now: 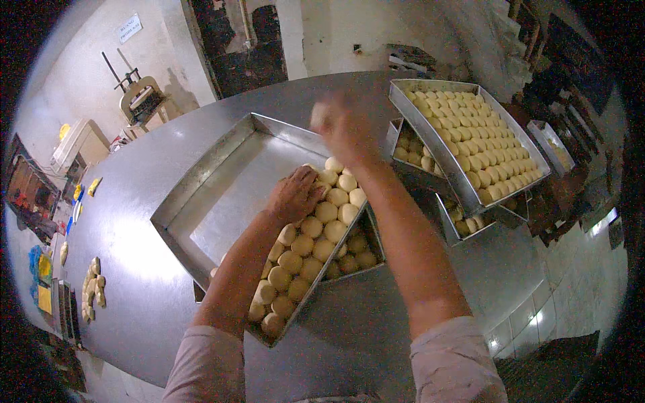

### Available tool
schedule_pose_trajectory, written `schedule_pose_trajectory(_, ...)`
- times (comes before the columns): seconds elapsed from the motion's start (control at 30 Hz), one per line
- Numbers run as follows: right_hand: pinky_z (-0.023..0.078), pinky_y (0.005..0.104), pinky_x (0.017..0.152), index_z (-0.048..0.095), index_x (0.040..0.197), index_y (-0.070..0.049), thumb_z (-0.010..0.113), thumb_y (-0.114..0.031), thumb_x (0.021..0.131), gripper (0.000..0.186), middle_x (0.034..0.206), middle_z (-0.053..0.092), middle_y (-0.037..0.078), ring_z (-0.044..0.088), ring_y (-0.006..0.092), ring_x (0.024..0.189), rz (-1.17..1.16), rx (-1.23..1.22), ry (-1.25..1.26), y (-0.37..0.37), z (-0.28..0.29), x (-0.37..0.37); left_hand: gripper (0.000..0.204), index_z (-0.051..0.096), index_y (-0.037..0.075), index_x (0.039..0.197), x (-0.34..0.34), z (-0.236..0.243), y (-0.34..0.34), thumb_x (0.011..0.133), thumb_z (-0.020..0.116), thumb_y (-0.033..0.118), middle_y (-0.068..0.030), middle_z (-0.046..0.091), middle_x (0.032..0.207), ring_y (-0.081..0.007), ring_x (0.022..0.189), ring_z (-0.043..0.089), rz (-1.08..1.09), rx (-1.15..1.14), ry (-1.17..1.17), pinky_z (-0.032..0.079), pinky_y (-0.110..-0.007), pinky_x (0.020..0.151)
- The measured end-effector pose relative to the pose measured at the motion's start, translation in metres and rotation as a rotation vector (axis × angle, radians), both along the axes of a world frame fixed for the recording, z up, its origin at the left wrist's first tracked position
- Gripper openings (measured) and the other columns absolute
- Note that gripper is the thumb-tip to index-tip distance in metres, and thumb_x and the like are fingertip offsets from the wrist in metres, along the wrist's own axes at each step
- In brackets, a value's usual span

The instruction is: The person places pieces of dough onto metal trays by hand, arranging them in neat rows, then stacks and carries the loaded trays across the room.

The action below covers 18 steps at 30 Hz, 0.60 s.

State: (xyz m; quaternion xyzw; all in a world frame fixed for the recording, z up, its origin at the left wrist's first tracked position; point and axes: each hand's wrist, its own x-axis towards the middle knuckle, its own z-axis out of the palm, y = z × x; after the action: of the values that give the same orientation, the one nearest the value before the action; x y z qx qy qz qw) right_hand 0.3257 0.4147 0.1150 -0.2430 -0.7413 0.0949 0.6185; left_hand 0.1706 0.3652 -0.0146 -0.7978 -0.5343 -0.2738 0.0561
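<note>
Far left, a pile of dough pieces (93, 289) on the metal table (134, 232); overlapping, no exact count. Middle: one upper tray (245, 178), left part bare, edge partly under the left forearm. One left hand (295, 195), fingertips hidden among dough balls (312, 227); can't tell if clamped on one. Balls fill the tray's right side, twenty-odd visible, others behind forearm. One right hand (342, 131), motion-blurred above the tray's far edge; grip unreadable. One lower tray (377, 239) underneath, mostly covered, few balls showing. Right: one full tray (431, 141), rows too many to count; more trays below, partly hidden.
</note>
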Motion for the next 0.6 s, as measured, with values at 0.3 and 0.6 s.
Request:
schedule_pose_trajectory(0.3,0.045,0.0343,0.075,0.06,0.095,-0.003,0.053,-0.006,0.083,0.014,0.089,0.06,0.011,0.057,0.0265,0.083,-0.063,-0.261,-0.358,-0.164,-0.123,0.134,0.048,0.046,0.007,0.121,-0.04,-0.042,0.051,0.083,0.05,0.037,-0.0139,0.048,0.122,-0.0373,0.099,0.051,0.13,0.23,0.155,0.043,-0.041,0.086)
schedule_pose_trajectory(0.6,0.043,0.0416,0.078,0.06,0.093,-0.006,0.061,-0.012,0.075,0.019,0.093,0.057,0.012,0.053,0.0309,0.088,0.073,-0.593,-0.564,-0.297,-0.187,0.192,0.054,0.048,0.015,0.123,-0.014,0.02,0.004,0.08,0.051,0.047,-0.0132,0.048,0.123,-0.0363,0.115,0.04,0.199,-0.009,0.043,0.035,-0.048,0.094)
